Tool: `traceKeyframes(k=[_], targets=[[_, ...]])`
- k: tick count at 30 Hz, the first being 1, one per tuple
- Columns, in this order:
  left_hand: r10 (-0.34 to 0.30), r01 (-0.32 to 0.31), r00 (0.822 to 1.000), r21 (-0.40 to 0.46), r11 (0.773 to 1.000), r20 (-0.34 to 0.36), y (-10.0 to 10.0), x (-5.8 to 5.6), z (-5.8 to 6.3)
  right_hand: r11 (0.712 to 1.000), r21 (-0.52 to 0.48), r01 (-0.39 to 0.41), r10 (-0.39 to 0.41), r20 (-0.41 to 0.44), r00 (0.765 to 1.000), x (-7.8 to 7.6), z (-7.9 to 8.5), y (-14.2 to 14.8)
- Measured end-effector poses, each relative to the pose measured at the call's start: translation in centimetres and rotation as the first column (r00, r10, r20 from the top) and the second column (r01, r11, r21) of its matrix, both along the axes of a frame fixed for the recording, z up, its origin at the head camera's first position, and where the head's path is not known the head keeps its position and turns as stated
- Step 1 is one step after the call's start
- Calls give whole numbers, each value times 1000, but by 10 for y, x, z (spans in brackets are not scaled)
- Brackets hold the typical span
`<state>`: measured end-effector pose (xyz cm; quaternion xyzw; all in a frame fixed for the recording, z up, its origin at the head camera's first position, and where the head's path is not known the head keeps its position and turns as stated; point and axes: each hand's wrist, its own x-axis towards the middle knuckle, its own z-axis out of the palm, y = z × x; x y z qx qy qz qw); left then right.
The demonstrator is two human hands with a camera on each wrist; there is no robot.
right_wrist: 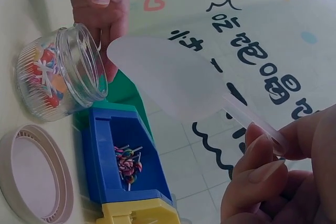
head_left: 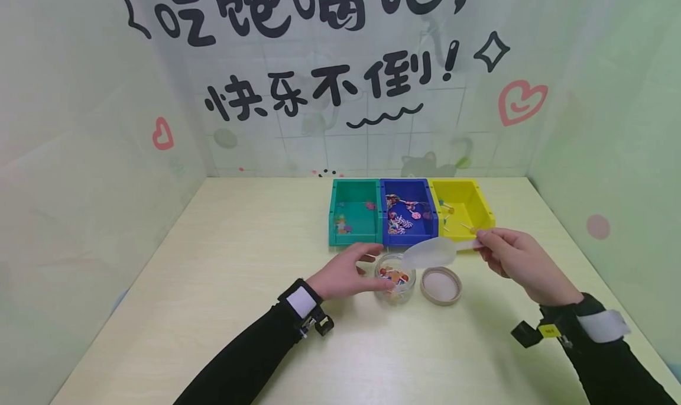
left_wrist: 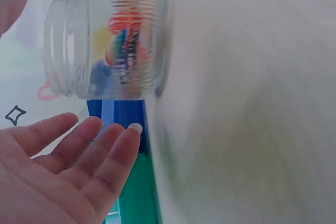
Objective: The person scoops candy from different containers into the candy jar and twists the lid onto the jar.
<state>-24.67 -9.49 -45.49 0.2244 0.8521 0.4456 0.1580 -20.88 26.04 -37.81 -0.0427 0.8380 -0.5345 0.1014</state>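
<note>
A clear glass jar (head_left: 395,279) with small colourful candy-like pieces (right_wrist: 46,77) inside stands upright on the table. Beside it, my left hand (head_left: 348,270) spreads with thumb and fingers apart around the jar's left side; in the left wrist view a gap shows between the fingers and the glass. My right hand (head_left: 513,260) pinches the handle of a translucent white scoop (head_left: 432,253), its bowl held just above and to the right of the jar's mouth. Right of the jar, a round pale lid (head_left: 441,285) lies on the table.
Behind the jar, three joined bins stand in a row: green (head_left: 337,216), blue (head_left: 409,239) and yellow (head_left: 486,219). Small lollipops (head_left: 400,223) lie in the blue bin, a few in the yellow, and small pieces (head_left: 341,224) in the green. A printed cloth (head_left: 340,151) hangs behind.
</note>
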Motion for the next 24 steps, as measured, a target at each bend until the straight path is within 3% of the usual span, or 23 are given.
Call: traceKeyframes(k=[8, 13, 19, 24], targets=[[14, -12, 999, 28, 1000, -41, -8, -2, 11, 1000, -28, -1, 0, -29, 1000, -2, 1, 0], [78, -72, 992, 60, 996, -102, -11, -6, 15, 998, -62, 7, -11, -64, 998, -4, 4, 0], [226, -203, 955, 134, 970, -191, -14, -11, 18, 995, -80, 54, -60, -73, 996, -9, 8, -2], [293, -256, 932, 185, 949, -212, -19, -18, 20, 990, -113, 84, -90, -54, 994, -13, 11, -3]])
